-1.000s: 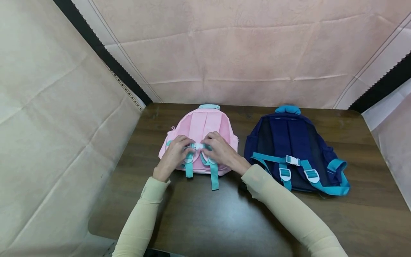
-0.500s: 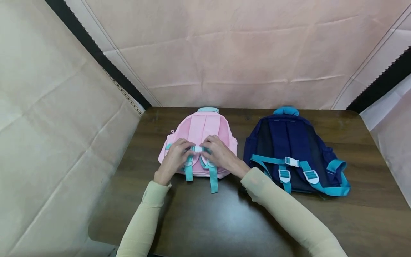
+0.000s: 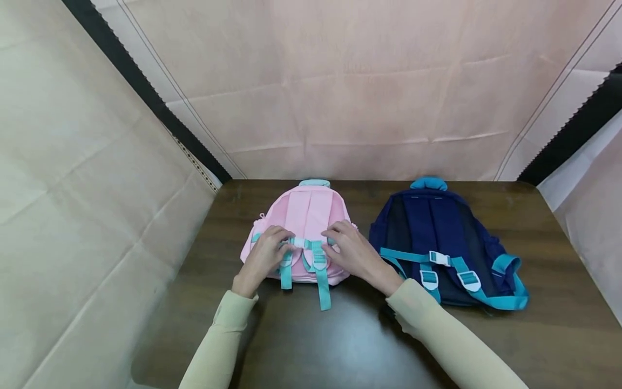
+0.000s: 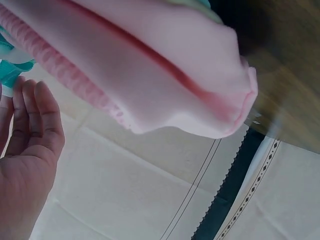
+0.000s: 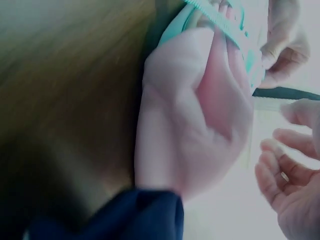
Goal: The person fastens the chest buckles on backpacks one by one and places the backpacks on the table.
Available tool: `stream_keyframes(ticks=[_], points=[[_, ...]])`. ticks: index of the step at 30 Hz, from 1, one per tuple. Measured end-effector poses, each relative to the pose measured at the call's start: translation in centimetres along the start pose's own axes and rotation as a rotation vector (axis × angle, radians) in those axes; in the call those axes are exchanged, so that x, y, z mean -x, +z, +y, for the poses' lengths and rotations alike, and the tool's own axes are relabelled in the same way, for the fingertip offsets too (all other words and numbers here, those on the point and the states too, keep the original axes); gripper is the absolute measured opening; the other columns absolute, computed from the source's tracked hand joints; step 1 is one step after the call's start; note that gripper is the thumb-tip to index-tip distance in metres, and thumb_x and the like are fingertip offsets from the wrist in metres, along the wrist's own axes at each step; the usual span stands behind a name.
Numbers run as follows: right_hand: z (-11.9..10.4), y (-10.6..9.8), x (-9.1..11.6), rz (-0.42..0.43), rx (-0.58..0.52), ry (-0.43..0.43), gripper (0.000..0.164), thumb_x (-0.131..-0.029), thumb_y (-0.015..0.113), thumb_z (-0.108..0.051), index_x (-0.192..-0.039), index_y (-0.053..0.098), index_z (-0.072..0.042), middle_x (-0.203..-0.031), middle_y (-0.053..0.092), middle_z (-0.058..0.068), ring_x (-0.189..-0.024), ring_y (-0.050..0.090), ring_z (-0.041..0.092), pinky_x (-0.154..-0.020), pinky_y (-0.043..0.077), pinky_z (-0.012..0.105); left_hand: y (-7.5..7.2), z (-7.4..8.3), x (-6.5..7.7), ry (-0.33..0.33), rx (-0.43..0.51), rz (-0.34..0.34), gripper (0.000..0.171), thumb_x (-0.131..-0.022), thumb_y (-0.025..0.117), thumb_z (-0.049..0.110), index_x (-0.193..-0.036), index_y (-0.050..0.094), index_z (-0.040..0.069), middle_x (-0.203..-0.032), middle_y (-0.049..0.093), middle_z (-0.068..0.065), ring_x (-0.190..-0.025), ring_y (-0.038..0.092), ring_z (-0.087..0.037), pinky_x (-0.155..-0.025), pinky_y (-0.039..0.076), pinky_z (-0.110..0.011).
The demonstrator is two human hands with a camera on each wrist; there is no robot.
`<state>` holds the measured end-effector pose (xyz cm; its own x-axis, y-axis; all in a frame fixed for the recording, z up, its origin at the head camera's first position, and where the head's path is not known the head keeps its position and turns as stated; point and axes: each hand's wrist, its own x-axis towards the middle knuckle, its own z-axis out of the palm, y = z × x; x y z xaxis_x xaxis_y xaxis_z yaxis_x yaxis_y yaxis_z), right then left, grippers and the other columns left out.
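Observation:
A small pink backpack (image 3: 296,213) lies on the table with its shoulder straps up. Across its lower part runs a teal chest strap with a white buckle (image 3: 299,243), whose two halves appear joined. My left hand (image 3: 264,254) pinches the strap just left of this buckle; in the right wrist view the left fingers (image 5: 272,52) meet at the teal webbing. My right hand (image 3: 355,251) hovers at the backpack's right side, thumb and fingers apart, holding nothing. Two teal strap ends (image 3: 323,289) hang toward me. In the left wrist view, the pink side (image 4: 130,65) covers much of the frame.
To the right lies a navy backpack (image 3: 432,216) with teal straps and its white chest buckle (image 3: 439,258) fastened. Both bags are on a brown wooden table (image 3: 311,346). Pale cloth (image 3: 364,108) hangs behind the table and along its sides.
My right hand has let go of the buckle area and moved right, its fingers spreading. The left hand has stayed at the strap. The head view has tilted up slightly.

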<state>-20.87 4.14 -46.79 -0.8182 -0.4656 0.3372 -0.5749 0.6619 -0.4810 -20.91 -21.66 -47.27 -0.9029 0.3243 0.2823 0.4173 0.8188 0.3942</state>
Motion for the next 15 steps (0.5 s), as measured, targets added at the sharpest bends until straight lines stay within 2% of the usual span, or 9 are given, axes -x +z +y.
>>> stream_keyframes(ticks=[7, 15], points=[[1.4, -1.2, 1.6, 0.047, 0.138, 0.079, 0.038, -0.098, 0.081, -0.021, -0.130, 0.077, -0.002, -0.125, 0.075, 0.018, -0.113, 0.064, 0.031, -0.097, 0.062, 0.044, 0.0, -0.5, -0.1, -0.076, 0.062, -0.024, 0.028, -0.091, 0.089, 0.015, -0.116, 0.081, 0.005, -0.115, 0.078, -0.012, -0.109, 0.069, -0.028, -0.099, 0.063, -0.046], [3.3, -3.0, 3.4, 0.014, 0.144, 0.184, 0.046, -0.099, 0.081, -0.025, -0.138, 0.072, -0.001, -0.130, 0.073, 0.020, -0.117, 0.065, 0.035, -0.099, 0.063, 0.050, 0.0, -0.5, 0.8, -0.086, 0.061, -0.010, 0.032, -0.092, 0.089, 0.022, -0.118, 0.081, 0.005, -0.121, 0.078, -0.013, -0.115, 0.069, -0.031, -0.099, 0.063, -0.050]])
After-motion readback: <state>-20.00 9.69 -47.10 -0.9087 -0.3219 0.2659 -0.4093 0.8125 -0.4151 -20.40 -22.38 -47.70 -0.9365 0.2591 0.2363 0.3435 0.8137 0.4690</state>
